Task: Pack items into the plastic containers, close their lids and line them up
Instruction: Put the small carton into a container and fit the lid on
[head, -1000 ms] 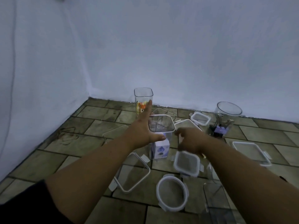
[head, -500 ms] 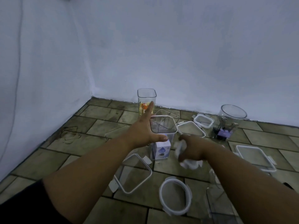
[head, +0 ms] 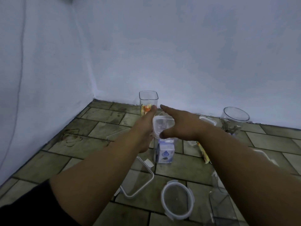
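Observation:
A tall square clear container [head: 164, 145] stands on the tiled floor with a white and blue box [head: 165, 154] inside it. My right hand [head: 184, 124] holds a small square white-rimmed lid [head: 162, 125] just above the container's mouth, thumb under the lid's near edge and fingers spread over it. My left hand [head: 145, 128] lies along the left side of the container and lid with fingers stretched forward; its thumb is hidden. Behind them stands another tall container [head: 148, 99] with an orange and yellow packet at its bottom.
A round clear tub [head: 235, 119] with clips stands at the back right, with a small lid [head: 209, 120] beside it. Nearer me lie a large rectangular lid [head: 140, 178], a round lid [head: 177, 199], a clear container [head: 219, 203] and a yellow packet [head: 203, 152]. Walls close off the left and back.
My right hand picked the small square lid off the floor and carried it up over the container with the box. My left hand stayed at the container's side.

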